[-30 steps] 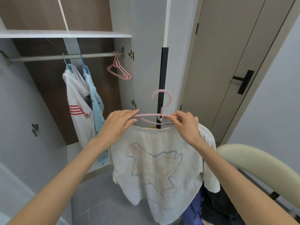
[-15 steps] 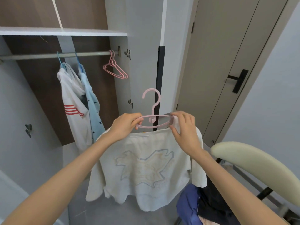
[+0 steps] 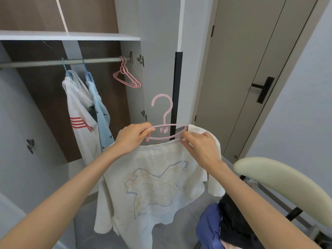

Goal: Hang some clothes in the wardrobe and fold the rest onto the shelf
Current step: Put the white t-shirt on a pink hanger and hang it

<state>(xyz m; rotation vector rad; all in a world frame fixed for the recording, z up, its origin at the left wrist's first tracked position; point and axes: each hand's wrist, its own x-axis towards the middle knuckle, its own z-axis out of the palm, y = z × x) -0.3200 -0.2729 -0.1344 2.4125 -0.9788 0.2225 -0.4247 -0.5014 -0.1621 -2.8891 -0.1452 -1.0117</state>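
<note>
A cream T-shirt [image 3: 152,186] with a pale printed figure hangs from a pink hanger [image 3: 164,121] held in front of the open wardrobe. My left hand [image 3: 132,139] grips the hanger's left end at the shirt's shoulder. My right hand [image 3: 201,150] pinches the shirt's collar and right shoulder over the hanger's right end. The hook points up, left of a black door strip. Inside the wardrobe, the rail [image 3: 62,62] carries a white shirt with red stripes [image 3: 79,114], a light blue garment [image 3: 101,112] and empty pink hangers [image 3: 127,77].
A white shelf [image 3: 71,35] runs above the rail. At the lower right a chair with a cream backrest [image 3: 287,187] holds a pile of dark and blue clothes [image 3: 224,227]. A beige door with a black handle [image 3: 263,89] stands on the right.
The hanger and shirt have shifted slightly left and the hook now faces the other way. The shirt's right shoulder has been pulled up over the hanger's right end.
</note>
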